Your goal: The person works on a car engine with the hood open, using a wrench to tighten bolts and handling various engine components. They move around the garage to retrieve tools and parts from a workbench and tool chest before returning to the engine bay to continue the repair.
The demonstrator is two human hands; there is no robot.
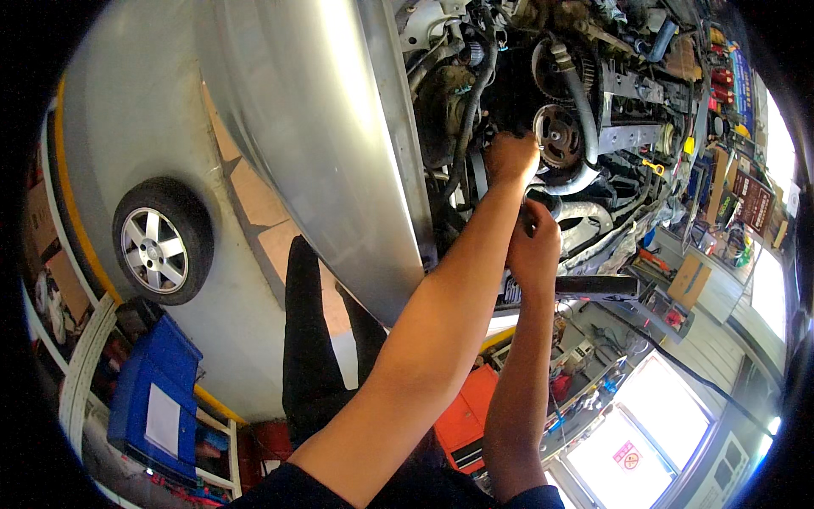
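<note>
Left hand [511,157] clenched at the timing belt [585,106] beside the lower toothed pulley [560,136], deep in the engine bay. Right hand [534,246] curled just below; grasp unclear. Probably rubbery, flexible, greasy: best pinched by its edges.

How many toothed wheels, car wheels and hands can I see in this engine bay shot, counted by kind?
Toothed belt wheels: 2, upper toothed wheel and lower toothed wheel
Car wheels: 1, car wheel with silver spokes
Hands: 2, left hand beside the lower wheel, right hand just below it
Total: 5
</note>
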